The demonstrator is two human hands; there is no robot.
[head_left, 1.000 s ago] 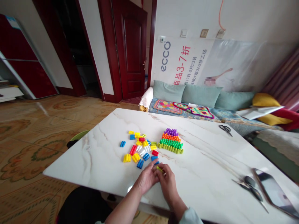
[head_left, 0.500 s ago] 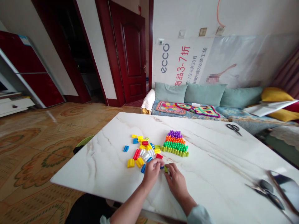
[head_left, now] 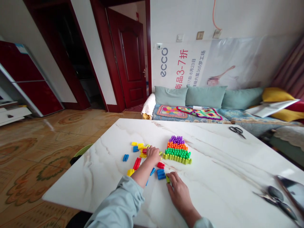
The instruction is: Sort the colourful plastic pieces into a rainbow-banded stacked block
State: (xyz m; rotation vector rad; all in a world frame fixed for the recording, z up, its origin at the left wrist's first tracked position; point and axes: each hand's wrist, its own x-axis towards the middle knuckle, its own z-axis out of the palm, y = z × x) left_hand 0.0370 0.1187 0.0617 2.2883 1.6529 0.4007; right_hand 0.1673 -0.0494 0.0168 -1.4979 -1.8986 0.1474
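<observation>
My left hand [head_left: 153, 156] reaches over the scattered coloured pieces, its fingers bent down among them; what its fingertips touch is hidden. Near the table's front, my right hand [head_left: 177, 190] has its fingers closed on a yellow-green piece [head_left: 167, 179]. Just left of that lies a blue piece [head_left: 161, 174], with a red piece [head_left: 161, 165] above it. Blue pieces [head_left: 125, 157], red pieces [head_left: 137, 163] and yellow pieces [head_left: 130, 172] lie to the left. Right of my left hand stand rows of purple [head_left: 177, 139], orange [head_left: 177, 145], green [head_left: 178, 153] and yellow-green pieces [head_left: 177, 158].
The white marbled table [head_left: 213, 177] holds black scissors [head_left: 237, 130] at the back right. Pliers [head_left: 277, 202], a dark oval object [head_left: 275, 192] and a phone-like object [head_left: 291, 190] lie at the right edge. Behind stands a sofa with green cushions [head_left: 206, 96].
My left hand has moved forward from beside my right hand to the scattered pieces. The blue piece beside my right hand now shows fully. The view has shifted slightly.
</observation>
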